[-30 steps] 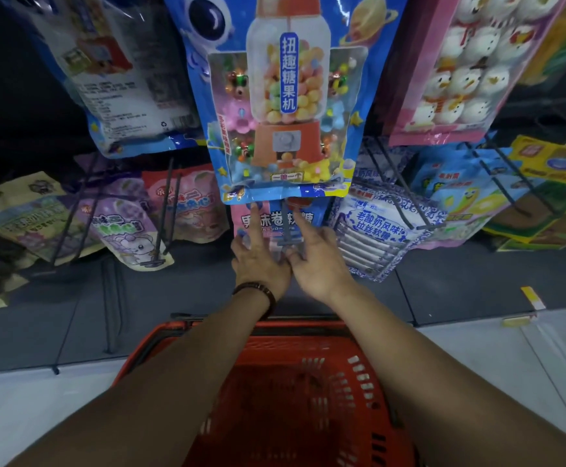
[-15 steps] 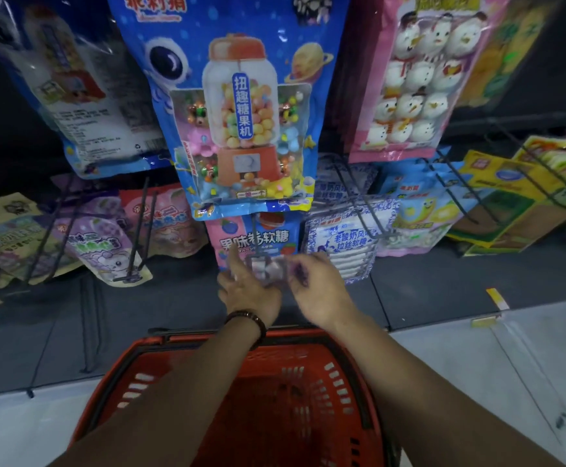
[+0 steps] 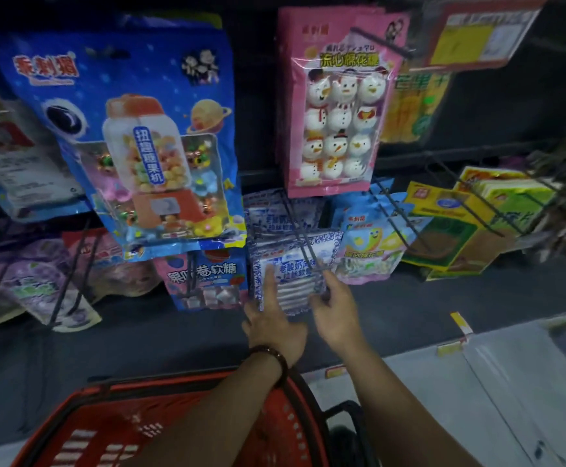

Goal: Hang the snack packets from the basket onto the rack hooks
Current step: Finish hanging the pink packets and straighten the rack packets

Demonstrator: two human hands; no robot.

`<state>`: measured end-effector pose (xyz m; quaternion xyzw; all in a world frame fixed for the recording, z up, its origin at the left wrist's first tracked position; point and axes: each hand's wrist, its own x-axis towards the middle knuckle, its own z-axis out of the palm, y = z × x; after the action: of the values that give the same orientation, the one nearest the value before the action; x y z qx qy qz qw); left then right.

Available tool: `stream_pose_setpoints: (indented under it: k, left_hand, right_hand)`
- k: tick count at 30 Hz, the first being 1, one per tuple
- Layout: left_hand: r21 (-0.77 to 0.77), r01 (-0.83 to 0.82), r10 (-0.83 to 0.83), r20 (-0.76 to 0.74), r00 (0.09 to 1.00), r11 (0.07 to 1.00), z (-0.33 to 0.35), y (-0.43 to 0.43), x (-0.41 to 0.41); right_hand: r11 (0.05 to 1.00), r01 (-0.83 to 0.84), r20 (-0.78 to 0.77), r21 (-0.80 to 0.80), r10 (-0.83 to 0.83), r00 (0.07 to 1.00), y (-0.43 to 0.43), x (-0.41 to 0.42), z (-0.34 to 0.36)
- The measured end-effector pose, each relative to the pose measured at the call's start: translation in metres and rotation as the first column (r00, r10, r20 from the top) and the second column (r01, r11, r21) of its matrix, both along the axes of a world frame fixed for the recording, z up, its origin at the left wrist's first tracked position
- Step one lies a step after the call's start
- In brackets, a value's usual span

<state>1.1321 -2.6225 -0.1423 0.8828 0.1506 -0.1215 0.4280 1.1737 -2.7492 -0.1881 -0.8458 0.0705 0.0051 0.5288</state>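
The left hand (image 3: 276, 326) is laid with fingers spread, its forefinger pointing up against the front of a white packet with a blue patterned edge (image 3: 291, 274), which hangs on a dark wire hook (image 3: 303, 244) low on the rack. The right hand (image 3: 337, 313) is held just beside it, with the fingers curled at the right edge of the same packet and near the tip of the hook; whether the packet is truly pinched there cannot be told, because of blur. The two hands are a little apart, with the packet between them.

It is judged that the packet is being settled on its hook. For this to be done well, the hole at the top of the packet should be pushed fully back along the wire, and the packet should be left flat and facing forward, in line with the same packets behind it.

On this packet only some blue Chinese characters are seen, too blurred to be read with certainty. On the pink and blue packet (image 3: 207, 278) to the left, "软糖" can be read. On the big blue bag (image 3: 146, 136) above it, "扭趣糖果机" is printed on the picture of a candy machine. The pink bag of snowmen (image 3: 335, 106) carries yellow characters that are not clear.

The red basket (image 3: 275, 429) stands below the forearms; no packets can be made out in its visible part.
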Motion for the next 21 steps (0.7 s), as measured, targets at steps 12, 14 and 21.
stream_pose_setpoints:
  k: [12,14,21]
  left_hand:
    - [0.027,0.013,-0.016,0.122,0.992,1.000,-0.015,0.007,0.063]
    - [0.051,-0.017,0.010,0.131,0.991,0.999,-0.018,0.008,0.074]
    - [-0.091,0.026,-0.014,0.137,0.991,0.995,-0.009,0.018,0.075]
  right_hand:
    - [0.996,-0.062,0.051,0.059,0.059,0.997,0.014,0.056,0.001]
    - [0.996,-0.086,0.056,0.017,0.085,0.995,0.019,0.058,0.004]
    - [0.993,-0.104,0.035,-0.060,0.106,0.994,0.021,0.050,0.017]
